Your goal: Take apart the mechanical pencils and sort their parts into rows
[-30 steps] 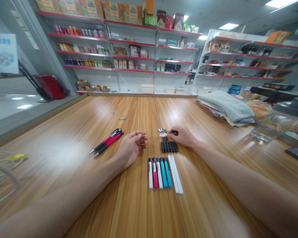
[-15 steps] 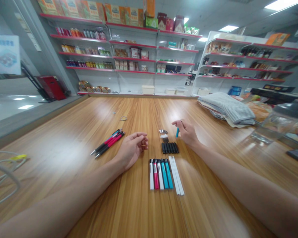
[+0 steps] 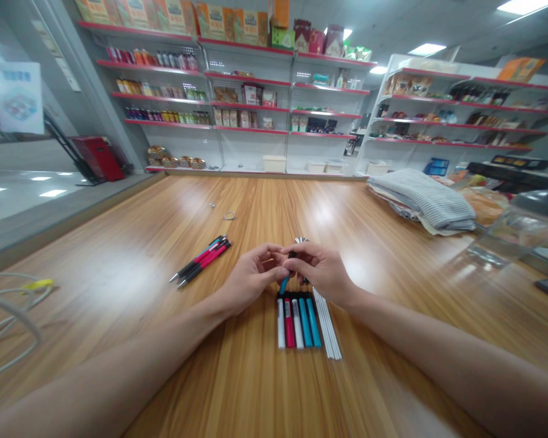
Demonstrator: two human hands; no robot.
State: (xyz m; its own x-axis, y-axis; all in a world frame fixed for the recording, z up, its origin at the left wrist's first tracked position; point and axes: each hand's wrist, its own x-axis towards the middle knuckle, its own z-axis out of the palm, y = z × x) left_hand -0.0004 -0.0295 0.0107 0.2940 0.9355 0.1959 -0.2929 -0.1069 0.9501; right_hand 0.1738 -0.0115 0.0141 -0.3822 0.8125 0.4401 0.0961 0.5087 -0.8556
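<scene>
In the head view, the right hand (image 3: 325, 271) has come in from beyond the small parts, bringing a blue barrel (image 3: 284, 285) with a black upper end to the left hand (image 3: 252, 277), and the two hands now meet over the wooden table (image 3: 201, 377). The right hand pinches the barrel's black end between thumb and fingers. The left hand is curled, its thumb at the barrel's side; the fingers overlap there, so I cannot tell whether it grips too. The barrel slants down just above the black-topped row: a white barrel (image 3: 281, 328), a pink barrel (image 3: 289, 328), another white one and two blue ones. White refills (image 3: 327, 325) lie beside that row, to its right. Silver cone tips (image 3: 301, 240) show partly behind the right hand. Assembled pens (image 3: 203, 261) lie left of the left hand, well apart from the row.
</scene>
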